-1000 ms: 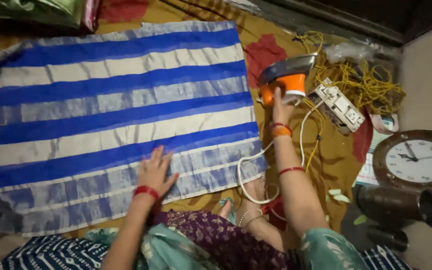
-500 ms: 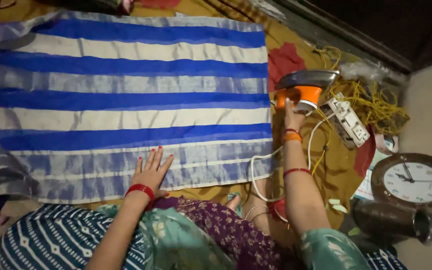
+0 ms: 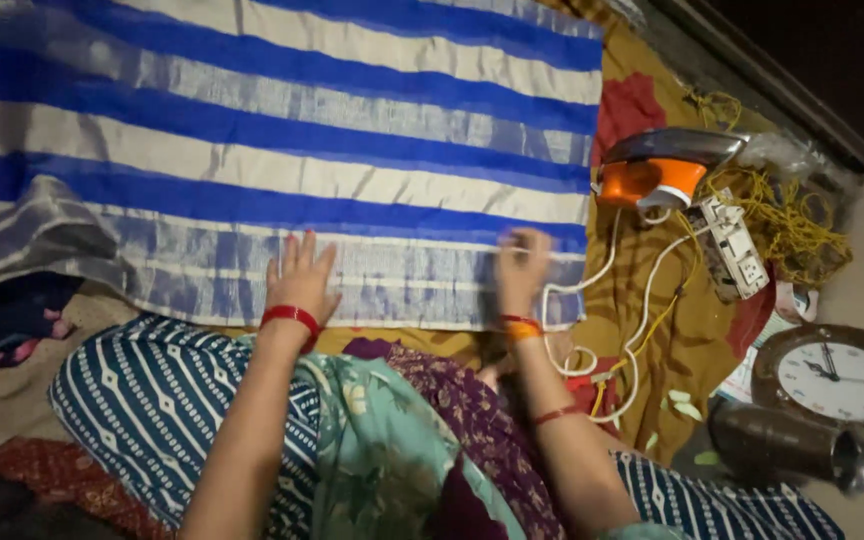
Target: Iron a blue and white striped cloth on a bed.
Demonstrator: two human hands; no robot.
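A blue and cream striped cloth [image 3: 282, 170] lies spread flat on a yellow-brown sheet. My left hand [image 3: 302, 278] rests flat on the cloth's near edge, fingers apart, a red bangle at the wrist. My right hand [image 3: 522, 268] is on the cloth near its right near corner, blurred, the fingers curled against the fabric; whether it pinches the cloth I cannot tell. An orange and grey electric iron [image 3: 660, 172] stands just beyond the cloth's right edge, apart from both hands, its white cord [image 3: 592, 290] looping down past my right wrist.
A white power strip [image 3: 734, 248] and a tangle of yellow cord [image 3: 787, 215] lie right of the iron. A round wall clock [image 3: 834, 378] and a dark metal flask [image 3: 787, 445] lie at the lower right. My knees, in patterned cloth, fill the foreground.
My right hand has let go of the iron and come down onto the cloth's right near corner. The iron stays beside the cloth. My left hand remains on the near edge.
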